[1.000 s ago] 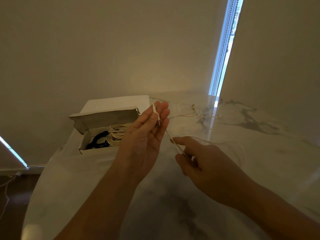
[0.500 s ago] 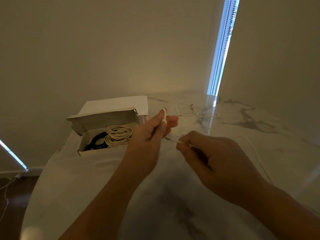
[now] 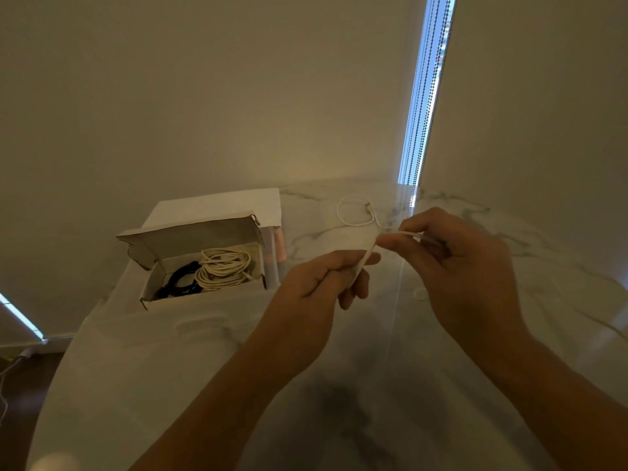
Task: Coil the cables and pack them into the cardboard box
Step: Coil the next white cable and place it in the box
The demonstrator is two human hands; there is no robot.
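Observation:
A thin white cable (image 3: 365,259) runs between both hands above the marble table (image 3: 339,385). My left hand (image 3: 319,283) is closed around one end of it, knuckles up. My right hand (image 3: 465,266) pinches the cable further along between thumb and fingers, just right of the left hand. The open cardboard box (image 3: 204,236) stands at the left with its lid up. Inside lie a coiled cream cable (image 3: 224,268) and a coiled black cable (image 3: 180,282). Another short white cable (image 3: 355,212) lies looped on the table behind my hands.
The table sits in a wall corner; a narrow bright window strip (image 3: 426,90) with bead chains rises at the back right. The table's curved left edge (image 3: 61,362) drops to a dark floor with a loose wire (image 3: 5,385). A small ring (image 3: 420,294) lies by my right hand.
Both hands have shifted right. My left hand turned from palm-up to knuckles-up and closed on the cable end. My right hand rose and slid along the cable, nearer the left.

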